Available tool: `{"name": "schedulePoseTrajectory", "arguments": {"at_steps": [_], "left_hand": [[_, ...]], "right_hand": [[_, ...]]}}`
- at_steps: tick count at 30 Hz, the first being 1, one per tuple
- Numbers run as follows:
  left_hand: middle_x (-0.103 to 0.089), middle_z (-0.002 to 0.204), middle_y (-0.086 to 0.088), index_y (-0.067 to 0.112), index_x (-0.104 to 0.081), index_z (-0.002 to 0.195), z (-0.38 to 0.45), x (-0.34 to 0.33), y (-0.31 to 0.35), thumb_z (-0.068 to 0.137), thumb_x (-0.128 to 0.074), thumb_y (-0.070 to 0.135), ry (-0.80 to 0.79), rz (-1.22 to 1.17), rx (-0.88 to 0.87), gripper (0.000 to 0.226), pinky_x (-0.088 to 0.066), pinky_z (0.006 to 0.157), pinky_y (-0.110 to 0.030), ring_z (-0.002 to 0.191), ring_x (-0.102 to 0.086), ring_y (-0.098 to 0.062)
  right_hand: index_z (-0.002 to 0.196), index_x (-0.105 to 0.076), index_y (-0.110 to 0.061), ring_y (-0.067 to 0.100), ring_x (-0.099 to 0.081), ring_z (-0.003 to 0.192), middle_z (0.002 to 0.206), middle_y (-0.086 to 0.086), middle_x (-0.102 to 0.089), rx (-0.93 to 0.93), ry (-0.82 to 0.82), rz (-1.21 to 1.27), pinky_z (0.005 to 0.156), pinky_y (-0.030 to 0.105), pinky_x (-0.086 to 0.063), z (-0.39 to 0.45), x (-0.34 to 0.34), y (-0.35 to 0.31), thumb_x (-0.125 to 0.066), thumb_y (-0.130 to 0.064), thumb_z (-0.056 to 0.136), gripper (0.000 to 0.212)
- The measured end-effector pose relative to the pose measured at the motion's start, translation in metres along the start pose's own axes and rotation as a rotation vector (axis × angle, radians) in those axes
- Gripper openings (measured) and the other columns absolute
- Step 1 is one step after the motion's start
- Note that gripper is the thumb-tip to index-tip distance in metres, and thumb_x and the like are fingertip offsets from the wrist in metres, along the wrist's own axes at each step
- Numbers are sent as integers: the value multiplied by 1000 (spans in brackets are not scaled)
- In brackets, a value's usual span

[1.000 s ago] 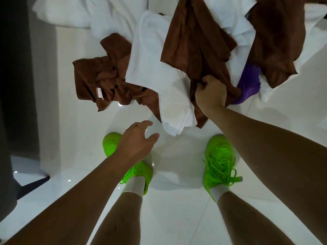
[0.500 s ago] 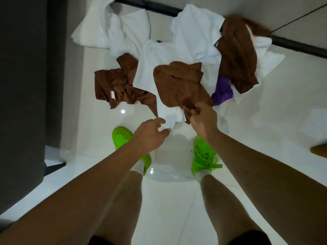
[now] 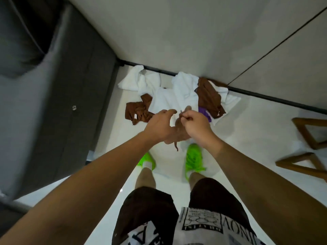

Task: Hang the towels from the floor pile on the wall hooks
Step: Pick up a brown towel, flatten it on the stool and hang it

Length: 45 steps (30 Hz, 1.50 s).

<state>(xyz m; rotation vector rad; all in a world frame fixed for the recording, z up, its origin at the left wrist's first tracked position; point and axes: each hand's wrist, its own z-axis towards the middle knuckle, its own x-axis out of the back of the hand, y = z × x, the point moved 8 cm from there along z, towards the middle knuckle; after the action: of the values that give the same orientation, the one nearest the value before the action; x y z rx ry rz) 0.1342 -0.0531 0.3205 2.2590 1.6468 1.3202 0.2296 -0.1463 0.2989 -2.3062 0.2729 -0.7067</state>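
brown towel (image 3: 177, 134) lifted clear of the floor pile (image 3: 177, 96)
right hand (image 3: 195, 123) pinches its top edge — left hand (image 3: 160, 125) beside it, fingers loosely spread, holding nothing; cloth hangs between both hands above green shoes (image 3: 193, 159).

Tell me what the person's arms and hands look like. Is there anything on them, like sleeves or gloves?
Both arms are bare right down to the hands: no sleeves, gloves, watch or rings show on the left hand or the right hand. Lower down you can see dark shorts, a black-and-white printed shirt and bright green shoes with white socks.
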Motion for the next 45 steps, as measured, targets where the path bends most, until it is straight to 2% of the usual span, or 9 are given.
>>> {"name": "schedulePoseTrajectory", "arguments": {"at_steps": [5,12,17,20,23,26,30,39,45], "left_hand": [[-61,131,-6,24,-48,144,-54,52,73,80,-66,30,108,30,-150,66,-46,93,-33,119,-56,-25],[-72,99,6,28,-68,108,-126,125,171,73,-81,15,157,-212,-352,40,-51,83,-21,94,-66,-14],[-75,87,3,21,-75,95,-187,138,215,68,-79,36,188,-322,-496,31,-56,84,-37,85,-70,-14],[-74,84,2,19,-75,95,-222,140,241,72,-76,32,220,-388,-602,27,-57,84,-36,80,-68,-10],[-77,93,3,20,-76,100,-251,135,271,81,-77,20,187,-505,-677,19,-57,91,-39,91,-72,-13],[-76,94,-2,19,-74,98,-279,126,302,81,-79,17,182,-543,-732,18,-57,91,-44,92,-72,-18],[-74,95,-6,15,-66,97,-316,97,337,78,-82,13,96,-511,-757,25,-59,86,-44,91,-71,-23],[-75,98,1,19,-68,106,-391,-42,399,81,-79,12,-357,-210,-705,28,-56,73,-30,96,-71,-20],[-70,85,1,16,-72,99,-439,-158,471,94,-68,24,-444,-260,-751,11,-52,77,-34,84,-64,-16]], "right_hand": [[73,-57,-25,16,-56,82,74,-11,-59,171,-36,-32,78,31,-43,-50,72,-89,-56,-15,94,24],[75,-61,-23,15,-56,78,73,-7,-59,351,39,-110,76,29,-44,-144,160,-185,-59,-13,94,22],[77,-66,-18,11,-57,70,72,-4,-63,431,239,29,70,30,-45,-235,208,-194,-70,-32,90,20],[79,-65,-19,7,-58,67,70,-8,-61,419,277,109,62,24,-46,-285,221,-175,-83,-45,75,32],[99,-69,-18,13,-71,85,90,-4,-75,338,297,226,74,29,-56,-320,230,-135,-93,-57,48,69],[106,-68,-22,13,-68,92,97,-5,-74,252,375,319,73,29,-54,-360,235,-93,-87,-42,70,46],[104,-73,-14,23,-69,102,99,2,-76,262,519,552,90,40,-56,-411,254,-52,-76,-25,87,21],[94,-70,1,36,-69,88,93,22,-72,410,660,890,91,50,-53,-524,328,4,-67,-9,91,11],[95,-73,-1,24,-67,84,95,22,-72,411,735,648,79,38,-52,-599,375,102,-74,-20,87,20]]}}
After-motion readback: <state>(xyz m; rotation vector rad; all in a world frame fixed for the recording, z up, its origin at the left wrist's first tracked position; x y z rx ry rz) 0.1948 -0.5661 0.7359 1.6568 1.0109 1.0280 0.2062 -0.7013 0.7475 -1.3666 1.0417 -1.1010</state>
